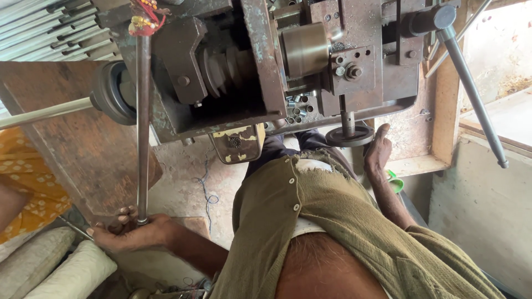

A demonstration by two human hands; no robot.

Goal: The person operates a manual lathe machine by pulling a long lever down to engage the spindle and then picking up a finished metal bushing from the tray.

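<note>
A frayed olive shirt (pixel 332 221) fills the lower centre. At lower left, the left hand (pixel 130 232) has its fingers curled around the end of a long smooth steel rod (pixel 143 127). At centre right, the right hand (pixel 378 152) rests, fingers together, beside a grimy, oily iron machine (pixel 266 61) on a worn wooden bench (pixel 83 144).

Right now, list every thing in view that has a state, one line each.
left hand: fingers closed around the lower end of the metal rod
metal rod: upright, held
right hand: resting against the round handwheel
round handwheel: on its shaft under the machine
long lever: slanting down, untouched
olive shirt: buttoned, torn at the edge
</note>
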